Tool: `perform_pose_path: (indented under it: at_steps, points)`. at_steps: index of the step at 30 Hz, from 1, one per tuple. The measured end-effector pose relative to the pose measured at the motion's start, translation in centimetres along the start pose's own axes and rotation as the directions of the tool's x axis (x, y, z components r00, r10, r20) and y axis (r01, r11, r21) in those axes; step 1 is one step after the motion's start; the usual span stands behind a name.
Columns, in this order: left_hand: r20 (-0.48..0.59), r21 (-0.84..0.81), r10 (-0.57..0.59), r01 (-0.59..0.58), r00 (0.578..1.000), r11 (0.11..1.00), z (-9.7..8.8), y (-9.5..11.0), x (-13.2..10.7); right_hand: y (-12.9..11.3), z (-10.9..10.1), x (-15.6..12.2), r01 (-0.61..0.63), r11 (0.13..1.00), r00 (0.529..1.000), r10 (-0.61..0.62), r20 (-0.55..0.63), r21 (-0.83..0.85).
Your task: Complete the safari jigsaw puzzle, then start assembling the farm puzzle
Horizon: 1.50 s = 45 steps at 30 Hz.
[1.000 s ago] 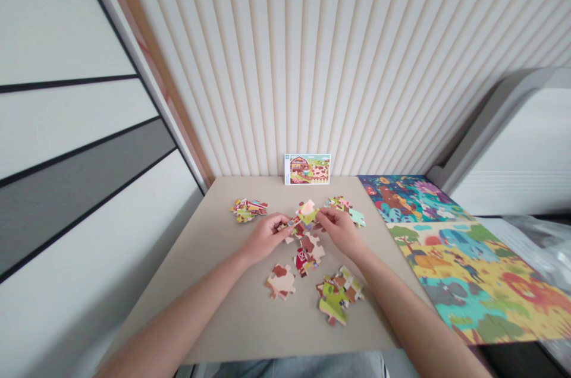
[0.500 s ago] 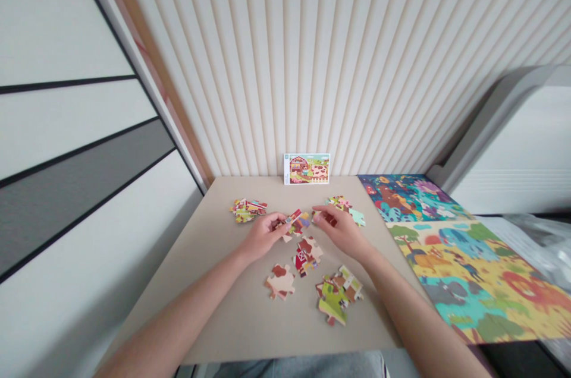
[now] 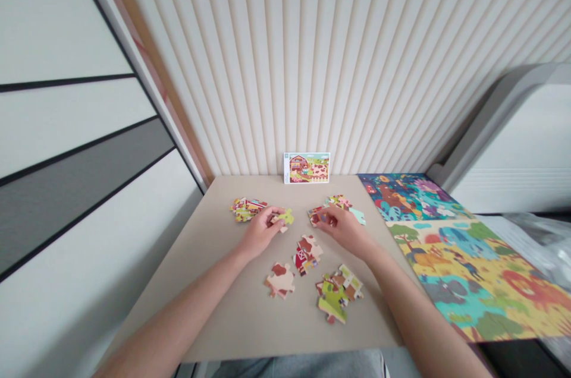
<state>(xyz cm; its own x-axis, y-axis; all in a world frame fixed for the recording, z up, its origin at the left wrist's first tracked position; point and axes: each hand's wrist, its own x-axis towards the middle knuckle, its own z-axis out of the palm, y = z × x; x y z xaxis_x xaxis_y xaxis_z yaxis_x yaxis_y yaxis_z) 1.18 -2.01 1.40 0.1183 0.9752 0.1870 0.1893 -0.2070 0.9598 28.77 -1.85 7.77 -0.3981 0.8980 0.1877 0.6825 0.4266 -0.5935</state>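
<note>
My left hand point(image 3: 262, 229) is closed on puzzle pieces; a yellow-green puzzle piece point(image 3: 286, 217) shows past its fingertips. A pile of puzzle pieces point(image 3: 247, 209) lies just behind that hand. Across from it, my right hand point(image 3: 345, 229) has its fingers curled on a red and multicoloured puzzle piece point(image 3: 314, 214), partly hidden by the fingers. Another pile of puzzle pieces point(image 3: 341, 202) is behind the right hand. Between my forearms lie a red barn piece group point(image 3: 307, 254), a pink piece with a brown patch point(image 3: 281, 280) and a green cluster of pieces point(image 3: 336, 295).
A picture card of a farm point(image 3: 307, 168) stands upright at the table's point(image 3: 214, 318) back edge against the ribbed wall point(image 3: 267, 69). Two animal pictures, a dark one point(image 3: 414, 197) and a yellow one point(image 3: 482, 277), lie along the right. Clear plastic point(image 3: 544, 247) sits beyond them.
The red and purple piece at my left fingertips is no longer there; a yellow-green one shows instead. A similar multicoloured piece now shows at my right fingers.
</note>
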Motion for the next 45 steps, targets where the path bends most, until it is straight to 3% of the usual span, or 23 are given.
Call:
perform_pose_path:
  at_steps: [2,5,9,13,16,19,21,24,26,31,36,39,42,45]
  points:
    - [0.008,-0.008,0.004,-0.004,1.0,1.0,0.0,0.1,-0.1,-0.9,0.1,-0.5,0.079,0.995,0.968,-0.09,0.236,0.054]
    - [0.017,0.004,0.01,-0.01,1.0,1.0,0.1,0.2,-0.2,-1.6,0.3,-0.9,0.111,0.992,0.914,-0.125,0.385,0.059]
    - [0.029,0.023,0.001,-0.001,1.0,1.0,0.2,0.3,-0.3,-1.4,0.4,-1.0,0.081,0.994,0.941,-0.1,0.323,0.071]
    - [0.059,-0.013,0.0,0.0,0.998,1.0,0.3,1.0,-0.4,-1.2,1.1,-0.5,-0.02,0.954,0.971,-0.053,0.235,0.298]
    - [0.098,-0.069,0.027,-0.02,0.995,0.997,0.6,1.9,-0.8,-1.3,2.4,0.0,-0.071,0.816,0.99,-0.014,0.142,0.574]
    - [0.175,-0.136,0.031,-0.007,0.984,0.991,0.8,2.5,-1.1,-1.2,3.9,0.4,-0.122,0.682,0.989,0.025,0.143,0.721]
    - [0.179,-0.126,0.03,-0.007,0.983,0.992,0.9,2.6,-1.1,-1.2,4.5,0.3,-0.128,0.721,0.988,0.033,0.151,0.681]
    - [0.085,-0.029,0.055,-0.053,0.995,0.998,0.7,2.3,-0.9,-1.3,4.0,-0.2,-0.076,0.896,0.986,0.001,0.168,0.437]
    - [0.024,0.04,0.07,-0.071,0.997,0.997,0.4,2.2,-0.8,-1.5,3.2,-0.6,-0.019,0.961,0.971,-0.048,0.234,0.275]
    - [-0.057,0.122,0.066,-0.059,0.996,0.991,-0.2,2.4,-0.6,-2.3,1.4,-1.3,0.086,0.991,0.905,-0.121,0.409,0.102]
    - [-0.093,0.155,0.139,-0.124,0.986,0.98,-0.4,2.4,-0.4,-2.7,1.3,-1.3,0.13,0.988,0.895,-0.154,0.418,0.085]
    - [-0.093,0.148,0.132,-0.118,0.987,0.982,-0.4,2.2,-0.4,-2.7,1.2,-1.2,0.07,0.986,0.901,-0.128,0.415,0.152]
    - [-0.106,0.131,0.114,-0.1,0.988,0.986,-0.3,2.1,-0.4,-2.1,0.8,-0.7,0.023,0.97,0.948,-0.098,0.303,0.242]
    - [-0.125,0.124,0.11,-0.094,0.986,0.988,-0.2,2.0,-0.5,-0.9,0.0,-0.1,0.006,0.98,0.998,-0.018,0.056,0.2]
